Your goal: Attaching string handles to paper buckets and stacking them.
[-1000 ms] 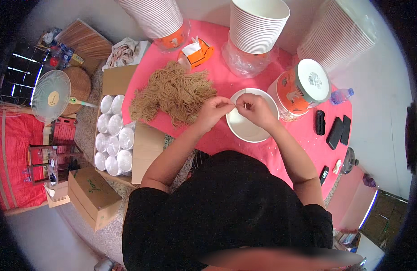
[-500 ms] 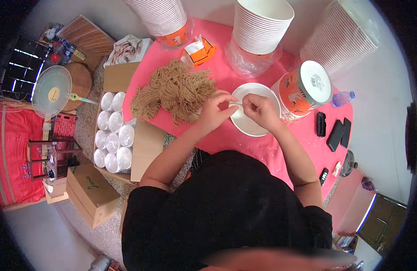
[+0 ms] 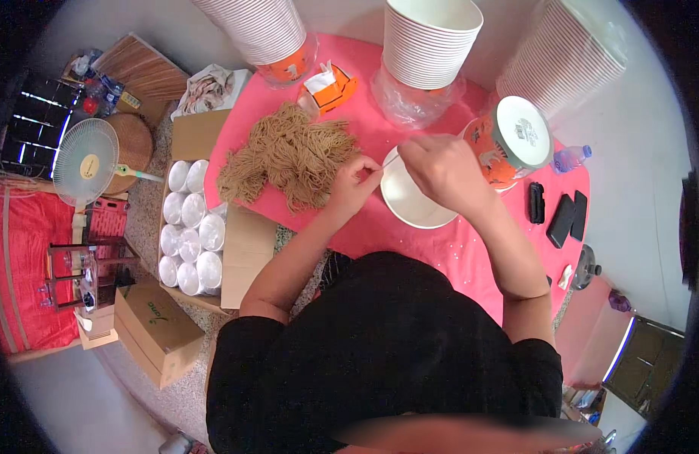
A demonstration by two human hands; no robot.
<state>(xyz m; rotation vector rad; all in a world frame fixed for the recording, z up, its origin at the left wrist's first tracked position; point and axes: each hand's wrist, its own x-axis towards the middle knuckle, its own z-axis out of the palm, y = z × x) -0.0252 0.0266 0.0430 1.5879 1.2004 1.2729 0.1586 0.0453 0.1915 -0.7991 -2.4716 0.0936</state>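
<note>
Above a white paper tub (image 3: 410, 198), both my hands pinch a thin pale strand (image 3: 392, 160); what it is made of is too small to tell. My left hand (image 3: 354, 185) holds one end between thumb and forefinger, at the tub's left rim. Over the tub's right part is my right hand (image 3: 446, 172), fingers closed on the other end, hiding some of the rim. A loose heap of tan stringy strands (image 3: 289, 159) lies on the pink-covered table (image 3: 440, 261), just left of my left hand.
Stacks of white paper tubs (image 3: 429, 49) stand along the back, beside an orange tissue pack (image 3: 330, 88). An upside-down orange-and-white tub (image 3: 508, 140), a bottle (image 3: 572, 159) and phones (image 3: 563, 221) sit at right. Left of the table are a carton of wrapped cups (image 3: 190, 227) and a fan (image 3: 88, 163).
My right hand has turned and shifted slightly up, its back now facing up. My left hand has moved a little left and down. The strand between them now slants.
</note>
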